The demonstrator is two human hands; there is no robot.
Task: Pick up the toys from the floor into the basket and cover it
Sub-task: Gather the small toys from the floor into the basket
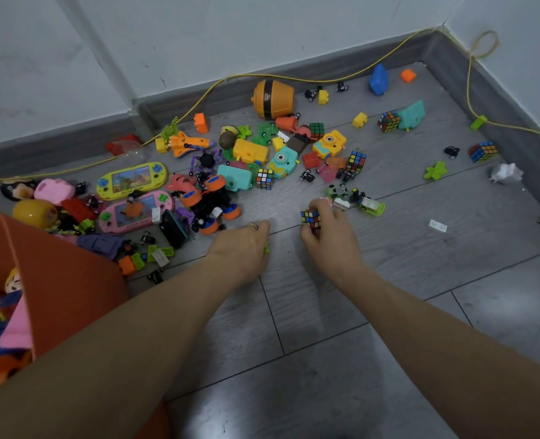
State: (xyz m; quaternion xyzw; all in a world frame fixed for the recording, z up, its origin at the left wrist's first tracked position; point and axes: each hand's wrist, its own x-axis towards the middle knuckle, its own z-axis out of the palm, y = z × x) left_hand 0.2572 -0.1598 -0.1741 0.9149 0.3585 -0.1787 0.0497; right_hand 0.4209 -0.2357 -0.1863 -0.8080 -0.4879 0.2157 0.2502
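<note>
On the grey floor [389, 280], right hand [328, 236] curled round a cube [310, 219], left hand [241, 247] bent over something small and green, toys [199, 172] just ahead, orange basket [72, 274] at far left.

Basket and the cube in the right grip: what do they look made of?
Basket: looks like soft orange fabric or felt; matte, with a thin, slightly bowed wall. Cube: seemingly hard plastic, black body with glossy coloured squares, pinched by the right hand.
</note>
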